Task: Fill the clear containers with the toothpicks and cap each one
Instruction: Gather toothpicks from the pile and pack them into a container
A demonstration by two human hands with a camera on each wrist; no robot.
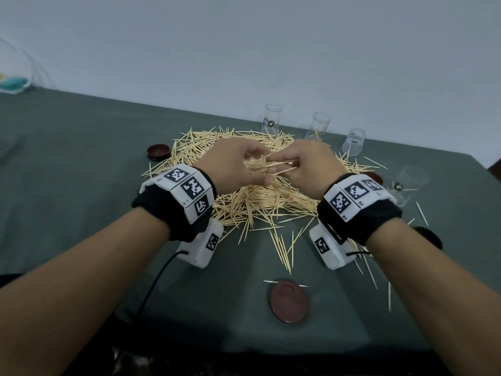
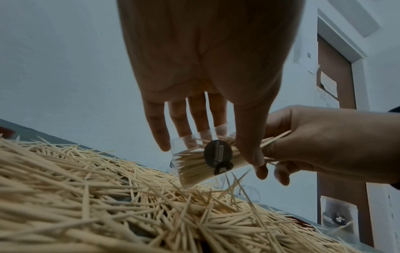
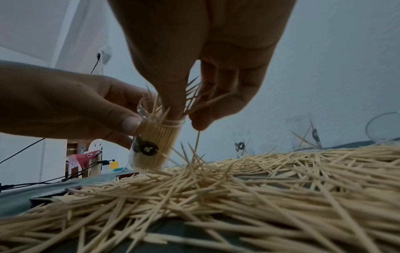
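Observation:
A big heap of toothpicks covers the middle of the grey-green table. Above it my left hand grips a clear container, tilted and nearly full of toothpicks. My right hand pinches a bunch of toothpicks at the container's mouth, partly inside it. A few toothpicks fall beside it. In the head view the container is mostly hidden by my fingers.
Three empty clear containers stand behind the heap, and another sits at the right. Dark red caps lie at the left, near the front and by my right wrist. Loose toothpicks are scattered at the right front.

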